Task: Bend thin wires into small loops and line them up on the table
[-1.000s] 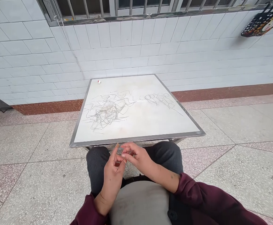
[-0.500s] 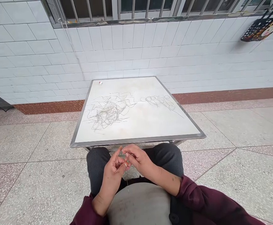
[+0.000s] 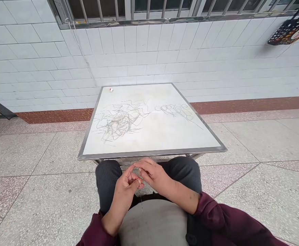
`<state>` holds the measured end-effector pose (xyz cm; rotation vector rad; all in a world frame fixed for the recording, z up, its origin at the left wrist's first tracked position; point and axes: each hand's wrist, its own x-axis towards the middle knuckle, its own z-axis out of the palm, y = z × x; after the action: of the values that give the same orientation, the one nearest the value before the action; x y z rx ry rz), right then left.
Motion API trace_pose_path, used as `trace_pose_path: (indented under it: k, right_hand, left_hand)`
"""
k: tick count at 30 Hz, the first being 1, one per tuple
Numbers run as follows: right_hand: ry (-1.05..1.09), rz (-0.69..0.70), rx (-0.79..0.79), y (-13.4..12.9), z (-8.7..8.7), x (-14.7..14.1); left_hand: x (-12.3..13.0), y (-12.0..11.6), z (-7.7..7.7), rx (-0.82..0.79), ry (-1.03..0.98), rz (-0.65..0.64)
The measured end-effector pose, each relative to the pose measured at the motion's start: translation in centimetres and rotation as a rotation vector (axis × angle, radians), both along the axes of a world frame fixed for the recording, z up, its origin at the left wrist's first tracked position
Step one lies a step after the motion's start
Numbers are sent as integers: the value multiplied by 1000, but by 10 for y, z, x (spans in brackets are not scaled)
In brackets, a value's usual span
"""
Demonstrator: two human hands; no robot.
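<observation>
Both hands meet above my lap, just in front of the table edge. My left hand (image 3: 125,188) is closed, thumb and fingers pinching a thin wire (image 3: 142,204) whose tail hangs down over the grey garment. My right hand (image 3: 153,174) comes in from the right with bent fingers, its fingertips at the left index fingertip; whether they grip part of the wire is too small to see. On the white tabletop lies a loose tangle of thin, crooked wires (image 3: 121,122). Farther right is a row of looped, curled wires (image 3: 173,109).
The square table (image 3: 151,152) has a grey metal rim. A small red-and-white object (image 3: 111,90) sits at its far left corner. Behind stands a white tiled wall (image 3: 144,66) with a barred window. A patterned bag (image 3: 290,31) hangs at the upper right.
My right fingers have shifted slightly and now rest closer against the left index fingertip. The left hand keeps its pinch on the wire. The view has tilted a little.
</observation>
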<state>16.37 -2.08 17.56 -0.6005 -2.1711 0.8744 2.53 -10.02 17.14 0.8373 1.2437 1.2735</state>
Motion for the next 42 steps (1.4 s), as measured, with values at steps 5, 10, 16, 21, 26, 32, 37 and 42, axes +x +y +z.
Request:
trace_pose_path:
  k: [5, 10, 16, 21, 26, 32, 37, 42]
  right_hand:
    - [-92, 4, 48, -1, 1, 0]
    - [-129, -50, 62, 0, -3, 0]
    - [-105, -22, 34, 0, -4, 0]
    - [-87, -77, 17, 1, -3, -2]
    - [-149, -153, -1, -1, -3, -6]
    - [-96, -153, -106, 2, 0, -7]
    - [40, -111, -380, 8, -2, -2]
    - [-44, 20, -498, -2, -7, -3]
  left_hand:
    - [1, 0, 0, 8, -21, -9]
    - [1, 1, 1, -33, -14, -10]
    - [1, 2, 2, -51, 5, -28]
    - [2, 1, -3, -27, 49, -52]
    - [3, 1, -8, 17, 113, -69]
    - [1, 2, -8, 9, 100, -28]
    - [-6, 3, -1, -6, -6, 88]
    - [-13, 5, 2, 42, -92, 214]
